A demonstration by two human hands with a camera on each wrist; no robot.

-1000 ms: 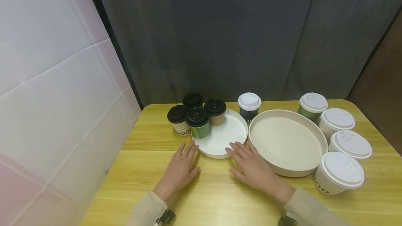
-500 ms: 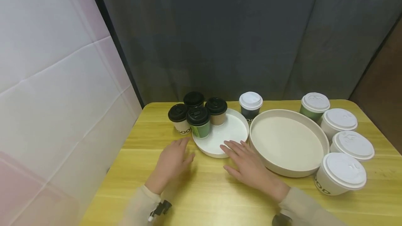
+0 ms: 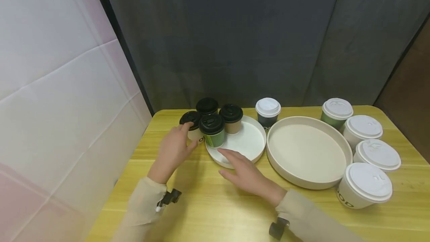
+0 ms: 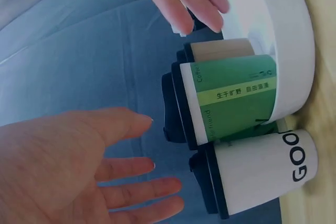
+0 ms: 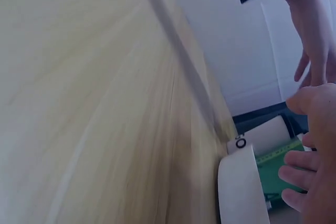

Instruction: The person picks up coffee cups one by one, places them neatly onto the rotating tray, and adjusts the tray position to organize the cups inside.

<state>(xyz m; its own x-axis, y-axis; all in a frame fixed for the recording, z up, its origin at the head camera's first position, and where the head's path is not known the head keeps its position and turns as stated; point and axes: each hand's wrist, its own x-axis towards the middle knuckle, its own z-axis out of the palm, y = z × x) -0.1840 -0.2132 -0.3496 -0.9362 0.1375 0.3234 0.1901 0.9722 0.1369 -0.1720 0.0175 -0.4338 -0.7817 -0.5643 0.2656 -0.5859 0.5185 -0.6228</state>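
Observation:
My left hand [image 3: 172, 152] hovers just in front of a white paper cup with a black lid [image 3: 195, 135]. In the left wrist view its fingers are extended, with a gap before the white cup [image 4: 257, 174]. A green black-lidded cup [image 3: 215, 139] and a brown black-lidded cup [image 3: 233, 126] stand in the round white tray [image 3: 250, 141]. Another black-lidded cup [image 3: 206, 106] is behind them, its body mostly hidden. Over the tray's front rim is my right hand [image 3: 246, 174], fingers stretched and holding nothing; the right wrist view shows it near the green cup [image 5: 275, 174].
A larger cream round tray [image 3: 309, 150] stands right of the white one. Behind lies a dark cup with a white lid [image 3: 267, 112]. Several white-lidded cups [image 3: 366, 182] line the cream tray's right side. A dark curtain [image 3: 235, 40] borders the table's back, a pale wall [image 3: 67, 122] its left.
My left hand has moved forward and left from the white tray's front edge to the white cup. My right hand has shifted left along the tray's front. The cups and trays stay in place.

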